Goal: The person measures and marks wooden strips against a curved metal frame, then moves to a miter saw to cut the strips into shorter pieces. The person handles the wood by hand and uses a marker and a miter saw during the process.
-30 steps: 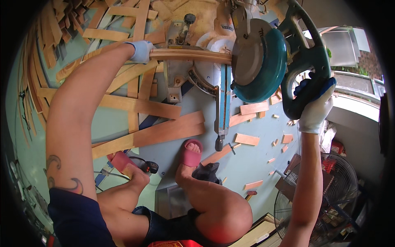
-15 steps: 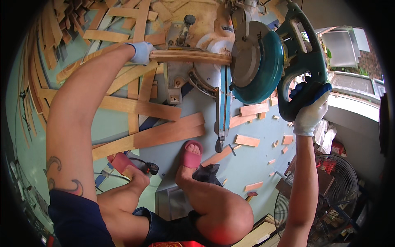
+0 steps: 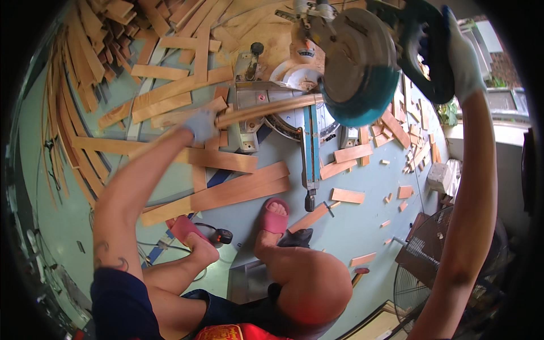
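Okay, left grip (image 3: 203, 126) clasps wood strips (image 3: 266, 110), right grip (image 3: 467, 65) saw handle (image 3: 442, 79); I'd fear skewed strips kicking.

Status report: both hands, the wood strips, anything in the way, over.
Left hand gripping wood strips. Right hand at saw handle, grip unclear. Strips' far end by teal guard. Offcuts scattered on floor.
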